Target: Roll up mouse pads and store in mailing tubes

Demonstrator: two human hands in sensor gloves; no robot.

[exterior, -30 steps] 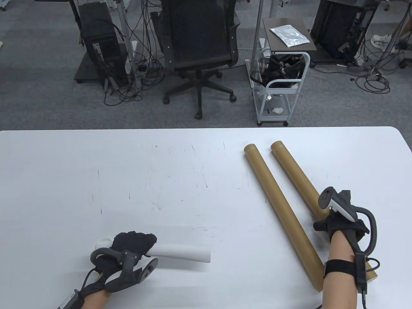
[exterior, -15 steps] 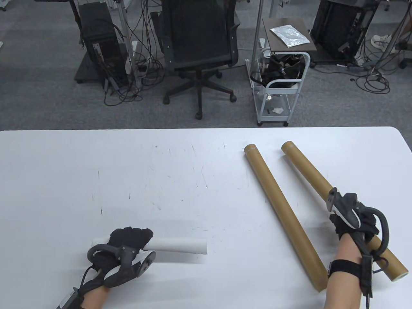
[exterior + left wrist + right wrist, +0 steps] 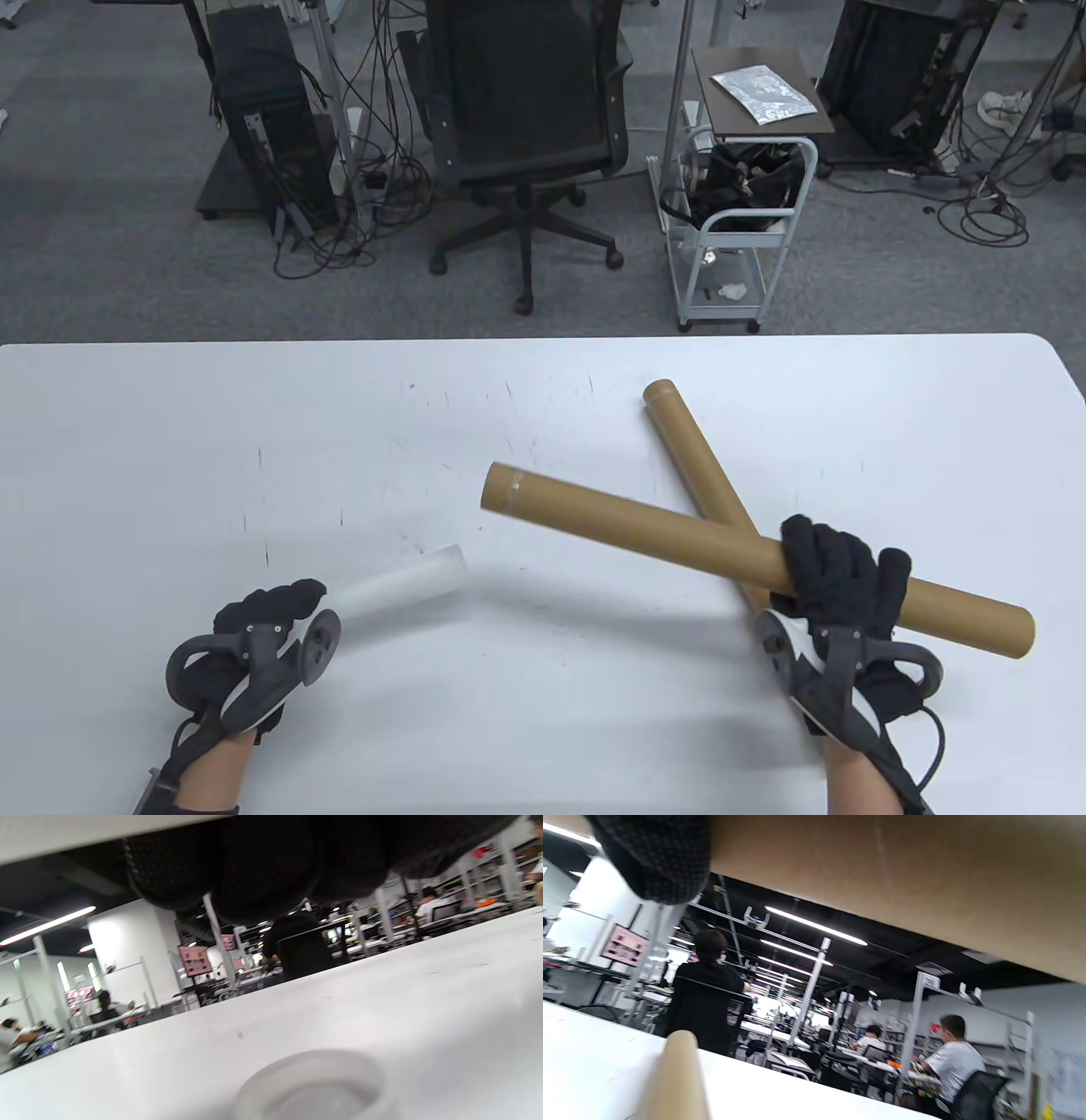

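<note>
At 7 o'clock on the tabletop [image 3: 127, 441]: left hand [image 3: 254, 632] grips rolled white mouse pad [image 3: 399, 584], tip toward 2 | at 4 o'clock: right hand [image 3: 836, 586] grips mailing tube [image 3: 645, 522], crossing second mailing tube [image 3: 691, 450] lying flat.

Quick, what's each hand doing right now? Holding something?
Left hand: holds the rolled white mouse pad.
Right hand: grips a brown mailing tube, lifted across the other tube.
</note>
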